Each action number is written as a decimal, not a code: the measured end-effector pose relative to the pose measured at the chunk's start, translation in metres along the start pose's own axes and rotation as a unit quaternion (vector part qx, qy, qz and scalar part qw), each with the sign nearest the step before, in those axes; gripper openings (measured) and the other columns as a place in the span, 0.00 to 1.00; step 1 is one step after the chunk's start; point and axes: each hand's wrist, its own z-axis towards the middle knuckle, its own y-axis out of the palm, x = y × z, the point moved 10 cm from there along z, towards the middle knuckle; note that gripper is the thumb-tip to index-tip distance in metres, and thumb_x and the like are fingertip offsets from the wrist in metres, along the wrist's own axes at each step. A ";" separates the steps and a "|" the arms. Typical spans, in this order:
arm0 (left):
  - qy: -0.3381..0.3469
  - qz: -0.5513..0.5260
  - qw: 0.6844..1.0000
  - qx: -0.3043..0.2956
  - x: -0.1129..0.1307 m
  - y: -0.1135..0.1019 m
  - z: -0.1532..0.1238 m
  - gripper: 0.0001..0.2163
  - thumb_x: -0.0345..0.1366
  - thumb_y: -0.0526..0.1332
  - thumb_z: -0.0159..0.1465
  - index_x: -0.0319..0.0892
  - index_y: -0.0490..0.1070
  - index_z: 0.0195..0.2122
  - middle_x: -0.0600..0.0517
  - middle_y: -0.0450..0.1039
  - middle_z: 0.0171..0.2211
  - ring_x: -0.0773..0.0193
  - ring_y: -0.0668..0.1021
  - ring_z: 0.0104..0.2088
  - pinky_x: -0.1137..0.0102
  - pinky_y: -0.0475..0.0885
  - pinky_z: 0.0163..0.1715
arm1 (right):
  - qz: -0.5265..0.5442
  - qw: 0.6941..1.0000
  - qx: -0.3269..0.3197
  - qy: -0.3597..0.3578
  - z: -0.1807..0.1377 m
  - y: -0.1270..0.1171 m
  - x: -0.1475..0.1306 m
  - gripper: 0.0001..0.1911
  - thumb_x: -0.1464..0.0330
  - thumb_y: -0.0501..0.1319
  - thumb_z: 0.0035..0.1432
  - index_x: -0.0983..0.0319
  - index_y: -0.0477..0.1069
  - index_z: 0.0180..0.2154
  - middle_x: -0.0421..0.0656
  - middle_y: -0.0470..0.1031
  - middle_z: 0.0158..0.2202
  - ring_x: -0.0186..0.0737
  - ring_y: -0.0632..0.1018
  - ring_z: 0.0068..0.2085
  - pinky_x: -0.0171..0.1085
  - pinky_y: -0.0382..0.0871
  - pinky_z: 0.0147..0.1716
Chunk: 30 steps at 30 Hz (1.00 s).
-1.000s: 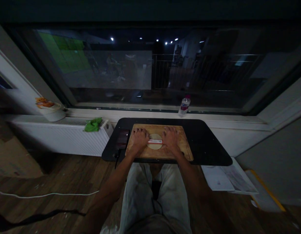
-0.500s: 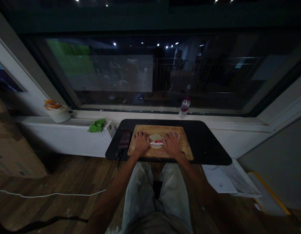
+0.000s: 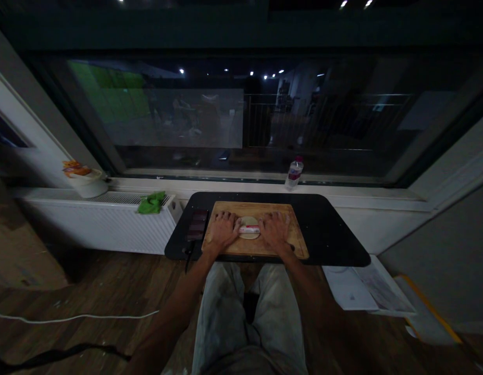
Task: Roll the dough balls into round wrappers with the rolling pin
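A round, flat piece of dough (image 3: 248,236) lies on a wooden cutting board (image 3: 267,207) on the black table. Across it runs a short rolling pin (image 3: 249,229) with a red and white label. My left hand (image 3: 224,228) is over the pin's left end, and my right hand (image 3: 274,227) covers the right end. Both have their fingers bent over the pin, palms down. The pin's ends are hidden beneath them.
A dark phone-like slab (image 3: 197,225) with a cable lies left of the board on the black table (image 3: 327,229). Behind stand a water bottle (image 3: 294,173) on the windowsill and a green cloth (image 3: 151,202) on the radiator (image 3: 108,221). A white tub (image 3: 88,185) sits farther left.
The view has shifted slightly. Both hands stay on the rolling pin over the dough; any roll of the pin is too small to make out.
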 end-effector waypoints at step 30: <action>-0.041 -0.013 0.995 0.087 -0.031 -0.001 0.081 0.18 0.41 0.53 0.81 0.41 0.82 0.52 0.39 0.85 0.55 0.44 0.80 0.57 0.54 0.73 0.59 | 0.035 0.999 -0.009 0.021 0.083 0.013 0.002 0.22 0.62 0.52 0.81 0.62 0.85 0.49 0.56 0.86 0.54 0.56 0.77 0.59 0.50 0.63 0.60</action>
